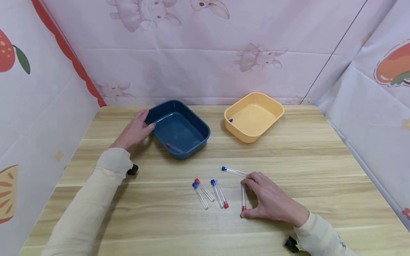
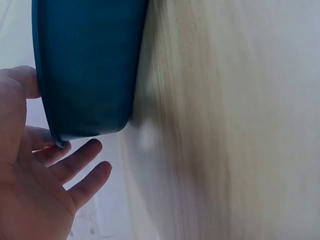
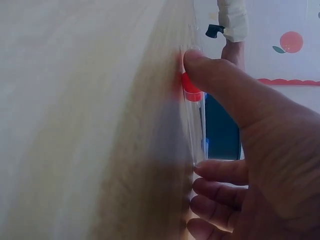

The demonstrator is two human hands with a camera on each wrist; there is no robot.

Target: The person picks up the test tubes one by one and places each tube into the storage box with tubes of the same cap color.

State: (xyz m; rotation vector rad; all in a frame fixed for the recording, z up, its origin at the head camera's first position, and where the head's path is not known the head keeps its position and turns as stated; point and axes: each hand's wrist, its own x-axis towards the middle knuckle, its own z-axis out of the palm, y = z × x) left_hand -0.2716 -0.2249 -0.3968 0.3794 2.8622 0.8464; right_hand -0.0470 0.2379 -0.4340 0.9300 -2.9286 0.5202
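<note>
At the left, my left hand (image 1: 136, 131) holds the corner of a dark blue plastic bin (image 1: 195, 145), thumb over the rim. In the left wrist view its fingers (image 2: 82, 157) curl beneath that rim. A red-capped tube lies inside the bin. My right hand (image 1: 272, 201) pinches a clear test tube (image 1: 243, 193) lengthwise on the table, thumb at the red cap (image 3: 191, 90) and forefinger at the other end. Just beyond the fingers lies a blue-capped test tube (image 1: 234, 171), its far end partly hidden by the hand.
Several red- and blue-capped test tubes (image 1: 220, 193) lie in pairs on the wooden table (image 1: 160, 227), left of the right hand. A yellow bin (image 1: 248, 137) with a blue-capped tube (image 1: 231, 120) stands at the back right. Patterned cloth walls (image 1: 205, 71) border the table.
</note>
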